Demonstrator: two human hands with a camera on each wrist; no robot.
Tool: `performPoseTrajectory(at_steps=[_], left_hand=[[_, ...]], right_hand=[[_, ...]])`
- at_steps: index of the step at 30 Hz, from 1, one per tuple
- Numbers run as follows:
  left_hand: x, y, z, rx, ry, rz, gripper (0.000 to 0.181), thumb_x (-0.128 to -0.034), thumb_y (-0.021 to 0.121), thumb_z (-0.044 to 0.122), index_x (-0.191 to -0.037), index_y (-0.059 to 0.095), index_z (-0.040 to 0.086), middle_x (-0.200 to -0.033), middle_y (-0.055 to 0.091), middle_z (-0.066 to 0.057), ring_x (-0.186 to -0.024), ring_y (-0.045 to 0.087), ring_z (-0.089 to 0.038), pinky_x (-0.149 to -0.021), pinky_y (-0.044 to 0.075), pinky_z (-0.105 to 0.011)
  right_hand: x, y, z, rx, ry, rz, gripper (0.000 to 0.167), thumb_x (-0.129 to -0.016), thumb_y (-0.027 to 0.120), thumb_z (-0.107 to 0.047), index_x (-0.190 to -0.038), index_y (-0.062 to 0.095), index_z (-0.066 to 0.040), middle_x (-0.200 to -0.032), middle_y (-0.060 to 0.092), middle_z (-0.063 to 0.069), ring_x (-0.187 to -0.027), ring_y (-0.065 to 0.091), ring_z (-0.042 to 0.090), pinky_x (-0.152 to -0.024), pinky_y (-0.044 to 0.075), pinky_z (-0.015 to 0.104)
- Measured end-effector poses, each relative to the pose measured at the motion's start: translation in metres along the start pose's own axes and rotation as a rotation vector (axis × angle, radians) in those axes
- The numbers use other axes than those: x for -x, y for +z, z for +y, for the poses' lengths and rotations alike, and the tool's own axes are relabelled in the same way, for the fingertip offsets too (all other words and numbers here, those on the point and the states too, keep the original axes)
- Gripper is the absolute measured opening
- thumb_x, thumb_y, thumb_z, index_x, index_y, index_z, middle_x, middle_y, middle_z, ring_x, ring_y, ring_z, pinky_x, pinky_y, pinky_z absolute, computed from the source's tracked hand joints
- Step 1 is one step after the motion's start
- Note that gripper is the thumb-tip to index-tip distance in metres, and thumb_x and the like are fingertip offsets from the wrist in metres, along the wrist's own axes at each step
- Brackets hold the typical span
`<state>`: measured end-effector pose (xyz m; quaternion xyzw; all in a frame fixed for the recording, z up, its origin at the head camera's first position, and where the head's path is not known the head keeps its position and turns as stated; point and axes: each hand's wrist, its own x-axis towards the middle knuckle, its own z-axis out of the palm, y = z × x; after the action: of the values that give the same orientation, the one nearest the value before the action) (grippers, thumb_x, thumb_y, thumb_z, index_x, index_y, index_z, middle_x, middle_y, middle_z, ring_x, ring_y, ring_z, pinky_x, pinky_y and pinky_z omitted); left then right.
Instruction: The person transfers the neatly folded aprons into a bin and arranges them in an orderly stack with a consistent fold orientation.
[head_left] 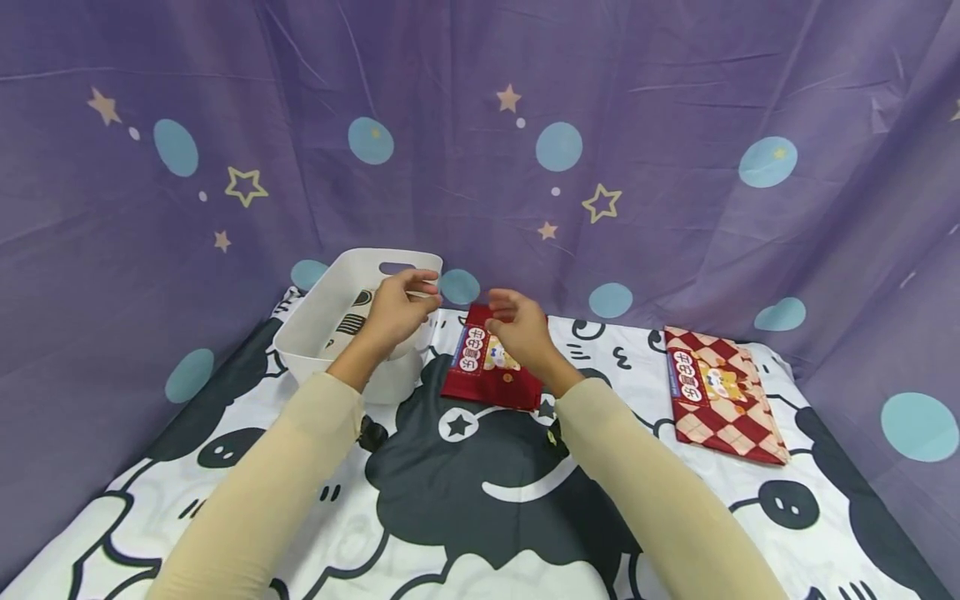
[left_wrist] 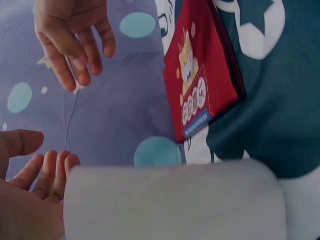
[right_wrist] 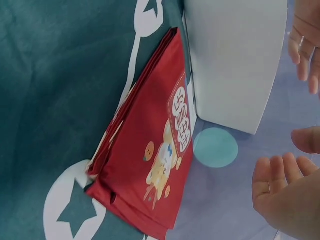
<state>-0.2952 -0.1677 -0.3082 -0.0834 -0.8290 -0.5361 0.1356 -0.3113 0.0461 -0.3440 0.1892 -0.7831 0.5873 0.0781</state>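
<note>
My left hand [head_left: 401, 307] is raised over the right rim of a white plastic bin [head_left: 300, 335], its fingers loosely bent with nothing in them. Facing it, my right hand [head_left: 522, 332] hovers above a folded red cloth item [head_left: 480, 385] with a cartoon animal and characters printed on it. In the right wrist view the red item [right_wrist: 145, 145] shows stacked folded layers and lies apart from the fingers. Inside the bin sits a beige thing [head_left: 347, 329] with black markings, partly hidden by the left hand and arm.
A second folded item [head_left: 727, 400], red and cream checked, lies at the right of the surface. The surface has a black and white cartoon cover [head_left: 442, 475]. Behind it hangs a purple curtain [head_left: 660, 108] with stars and blue dots.
</note>
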Motion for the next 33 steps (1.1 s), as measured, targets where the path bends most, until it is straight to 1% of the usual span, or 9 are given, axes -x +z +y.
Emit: performPoseTrajectory(at_steps=[5,9,12,16,22,24,27,33], left_hand=[[0.001,0.014,0.003,0.045,0.008,-0.031,0.04,-0.0924,0.069,0.0,-0.132,0.063,0.0,-0.116,0.067,-0.021,-0.088,0.067,-0.024,-0.064,0.054,-0.022],[0.001,0.023,0.004,0.048,0.007,-0.044,0.041,-0.0923,0.07,0.0,-0.132,0.063,-0.001,-0.119,0.067,-0.024,-0.092,0.069,-0.026,-0.066,0.055,-0.022],[0.001,0.03,0.006,0.041,-0.002,-0.057,0.041,-0.0927,0.07,0.002,-0.133,0.063,0.0,-0.119,0.067,-0.023,-0.096,0.069,-0.028,-0.07,0.056,-0.025],[0.002,0.04,0.008,0.037,-0.024,-0.075,0.039,-0.0933,0.07,0.003,-0.132,0.064,0.002,-0.119,0.068,-0.019,-0.099,0.069,-0.029,-0.075,0.058,-0.031],[0.003,0.055,0.009,0.012,-0.036,-0.074,0.038,-0.0927,0.07,0.004,-0.13,0.065,0.002,-0.118,0.069,-0.018,-0.103,0.069,-0.031,-0.086,0.057,-0.038],[0.003,0.059,0.007,0.001,-0.04,-0.073,0.038,-0.0926,0.07,0.004,-0.13,0.065,0.002,-0.117,0.069,-0.018,-0.102,0.068,-0.03,-0.086,0.056,-0.038],[0.002,0.064,0.005,-0.014,-0.046,-0.068,0.038,-0.0923,0.071,0.004,-0.13,0.066,0.003,-0.116,0.07,-0.017,-0.099,0.067,-0.029,-0.084,0.055,-0.036],[0.0,0.068,-0.006,-0.038,-0.076,-0.055,0.035,-0.0915,0.07,0.005,-0.127,0.068,0.002,-0.112,0.071,-0.015,-0.103,0.063,-0.027,-0.085,0.051,-0.032]], right_hand=[[0.002,-0.007,0.003,0.014,0.025,0.01,0.046,-0.091,0.064,0.008,-0.136,0.06,0.004,-0.122,0.065,0.022,-0.115,0.063,0.036,-0.097,0.054,0.042],[0.004,-0.011,0.006,0.035,0.038,0.022,0.045,-0.091,0.065,0.008,-0.136,0.06,0.004,-0.121,0.065,0.023,-0.115,0.063,0.038,-0.097,0.054,0.043],[0.004,-0.015,0.01,0.056,0.039,0.035,0.045,-0.091,0.065,0.008,-0.135,0.06,0.005,-0.12,0.066,0.024,-0.113,0.064,0.038,-0.097,0.054,0.043],[0.004,-0.018,0.016,0.068,0.046,0.049,0.044,-0.091,0.065,0.008,-0.135,0.06,0.006,-0.118,0.066,0.024,-0.111,0.065,0.037,-0.096,0.054,0.042],[0.005,-0.024,0.025,0.085,0.074,0.07,0.044,-0.091,0.065,0.007,-0.134,0.061,0.004,-0.117,0.067,0.022,-0.109,0.067,0.035,-0.092,0.056,0.041],[0.006,-0.026,0.028,0.097,0.083,0.077,0.043,-0.091,0.065,0.006,-0.134,0.062,0.003,-0.118,0.067,0.022,-0.109,0.066,0.035,-0.092,0.056,0.042],[0.007,-0.03,0.031,0.113,0.1,0.087,0.042,-0.092,0.065,0.004,-0.133,0.063,0.002,-0.119,0.068,0.021,-0.11,0.066,0.034,-0.092,0.056,0.042],[0.009,-0.035,0.034,0.137,0.136,0.078,0.041,-0.093,0.064,0.002,-0.134,0.062,0.001,-0.119,0.066,0.019,-0.109,0.064,0.032,-0.09,0.056,0.04]])
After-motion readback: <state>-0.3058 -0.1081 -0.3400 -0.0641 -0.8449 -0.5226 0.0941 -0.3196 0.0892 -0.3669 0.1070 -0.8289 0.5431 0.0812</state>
